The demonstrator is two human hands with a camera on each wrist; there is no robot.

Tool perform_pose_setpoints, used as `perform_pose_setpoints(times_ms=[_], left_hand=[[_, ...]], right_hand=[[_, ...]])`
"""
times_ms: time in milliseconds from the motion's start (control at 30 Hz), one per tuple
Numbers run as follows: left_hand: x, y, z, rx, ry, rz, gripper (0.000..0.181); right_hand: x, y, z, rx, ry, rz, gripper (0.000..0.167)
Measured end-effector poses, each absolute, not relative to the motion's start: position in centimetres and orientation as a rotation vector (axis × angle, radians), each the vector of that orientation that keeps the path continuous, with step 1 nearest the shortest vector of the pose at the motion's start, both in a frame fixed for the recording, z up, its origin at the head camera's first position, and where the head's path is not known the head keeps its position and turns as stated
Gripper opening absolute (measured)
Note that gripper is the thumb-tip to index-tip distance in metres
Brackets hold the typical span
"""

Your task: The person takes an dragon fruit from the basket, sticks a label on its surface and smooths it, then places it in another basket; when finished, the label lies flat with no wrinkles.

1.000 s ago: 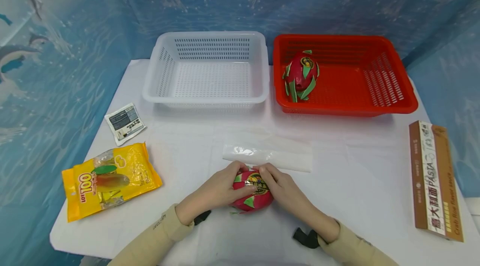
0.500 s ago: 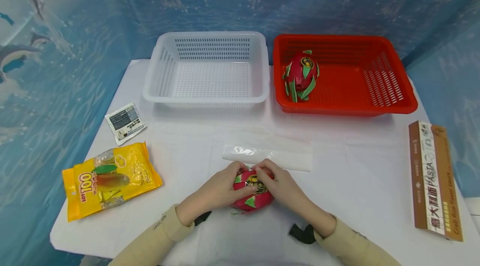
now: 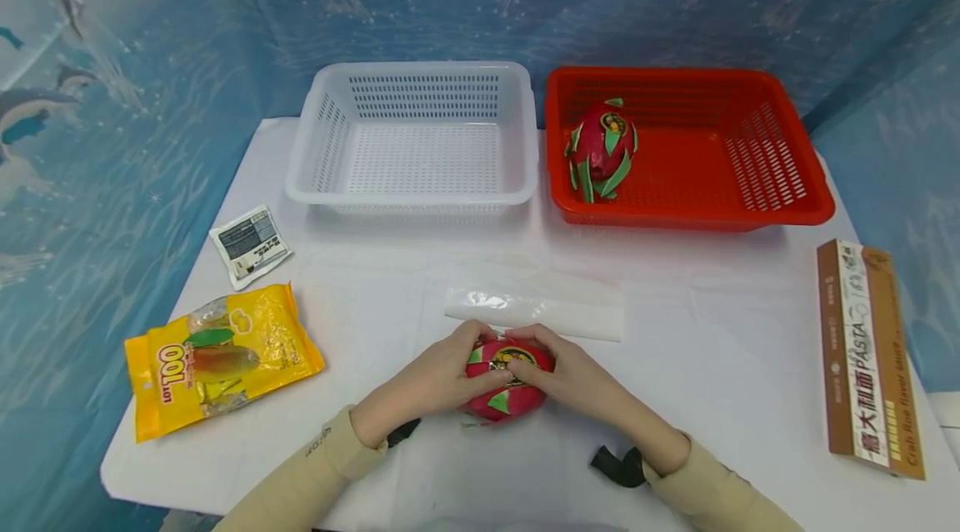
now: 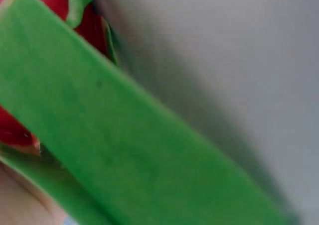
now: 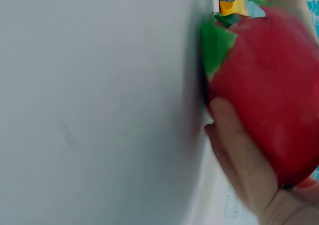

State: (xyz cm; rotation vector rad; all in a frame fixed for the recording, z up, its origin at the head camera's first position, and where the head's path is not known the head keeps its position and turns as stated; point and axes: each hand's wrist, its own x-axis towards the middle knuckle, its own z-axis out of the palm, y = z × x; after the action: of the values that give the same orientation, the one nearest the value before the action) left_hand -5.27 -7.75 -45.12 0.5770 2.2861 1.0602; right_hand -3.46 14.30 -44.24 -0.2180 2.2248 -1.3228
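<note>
A red dragon fruit with green scales lies on the white table near its front edge, held between both hands. My left hand grips its left side, thumb across the top beside a dark, gold-printed label. From the right, my right hand holds the fruit, its thumb on the label. A broad green scale fills much of the left wrist view. In the right wrist view, fingers lie along the fruit's smooth red skin. Parts of the far fingers are hidden behind the fruit.
Just beyond the hands lies a flat clear plastic sleeve. A white basket and a red basket, holding another dragon fruit, stand behind. Left are a yellow candy bag and small packet; right, a pasta box.
The right hand has shifted its hold: its bent fingers have moved to the fruit's far side, and its thumb now lies on the label. The left hand and fruit have hardly moved.
</note>
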Motion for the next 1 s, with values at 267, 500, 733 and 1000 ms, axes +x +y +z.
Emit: perform_pose_setpoints(times_ms=[267, 500, 733, 1000], left_hand=[[-5.4, -7.9, -44.9, 0.57, 2.225, 1.108, 0.054], [-5.5, -7.9, -45.0, 0.584, 2.226, 1.107, 0.053], [-5.4, -8.0, -45.0, 0.569, 2.209, 1.104, 0.055], [-5.4, -8.0, -45.1, 0.571, 2.231, 1.072, 0.057]], right_hand=[[-4.0, 16.1, -45.1, -0.408, 2.152, -1.356, 0.049], [-4.1, 16.5, -45.0, -0.432, 2.052, -1.427, 0.051], [-4.0, 16.4, -45.0, -0.417, 2.014, -1.445, 0.058], [-4.4, 16.5, -45.0, -0.481, 1.955, -1.482, 0.052]])
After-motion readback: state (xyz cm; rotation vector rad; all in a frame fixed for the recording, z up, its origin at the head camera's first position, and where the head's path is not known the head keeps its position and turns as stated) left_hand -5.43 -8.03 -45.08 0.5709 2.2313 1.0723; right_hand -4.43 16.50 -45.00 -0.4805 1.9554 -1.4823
